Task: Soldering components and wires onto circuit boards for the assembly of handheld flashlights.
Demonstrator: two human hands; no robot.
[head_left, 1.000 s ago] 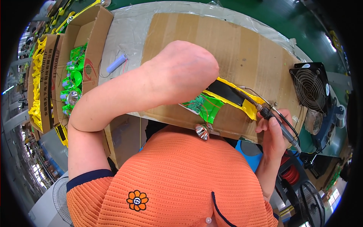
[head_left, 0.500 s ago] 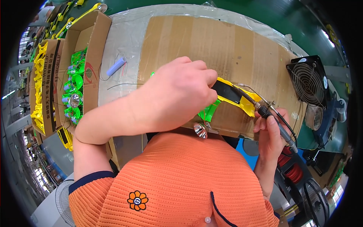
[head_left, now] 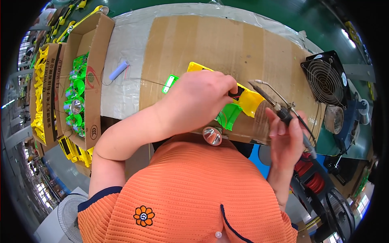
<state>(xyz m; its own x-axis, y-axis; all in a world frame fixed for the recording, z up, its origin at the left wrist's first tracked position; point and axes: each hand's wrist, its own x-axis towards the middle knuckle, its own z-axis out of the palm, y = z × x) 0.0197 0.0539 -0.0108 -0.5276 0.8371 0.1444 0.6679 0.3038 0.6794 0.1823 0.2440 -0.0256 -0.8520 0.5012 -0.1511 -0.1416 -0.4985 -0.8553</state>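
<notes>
As green parts [head_left: 82,88] are sitting in a cardboard box [head_left: 96,60] at frame left, the left hand [head_left: 206,97] is partly covering a yellow casing [head_left: 252,104] mid-frame, its grip hidden; any pinch cannot be told. Slanting from upper left to lower right, the casing is lying nearer this hand, left of the right hand [head_left: 287,139], whose grip is pinching a soldering iron [head_left: 285,116].

Upright fisheye view from the wearer's head, looking steeply down over an orange shirt [head_left: 182,182] at the left hand [head_left: 204,96] and right hand [head_left: 287,141] close below, the near edge of the desk [head_left: 129,42] crossing mid-frame, its far edge bowing along the top
</notes>
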